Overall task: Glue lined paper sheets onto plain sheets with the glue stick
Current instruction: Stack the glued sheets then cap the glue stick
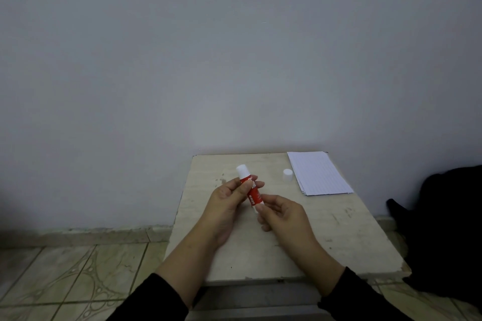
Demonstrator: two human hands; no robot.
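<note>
While the left hand (226, 199) grips the glue stick (249, 187), white tip tilted up-left, the right hand (283, 212) pinches its base above the table (339, 237).

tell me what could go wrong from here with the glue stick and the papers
1. The glue stick is held in the air, the left hand round its body and the right hand pinching its base; a loose grip there could drop it.
2. The white cap stands apart on the table beside the paper stack; a reach for a sheet might knock it off.
3. The stack lies at the table's far right corner, so a nudge could slide sheets over the edge.
</note>
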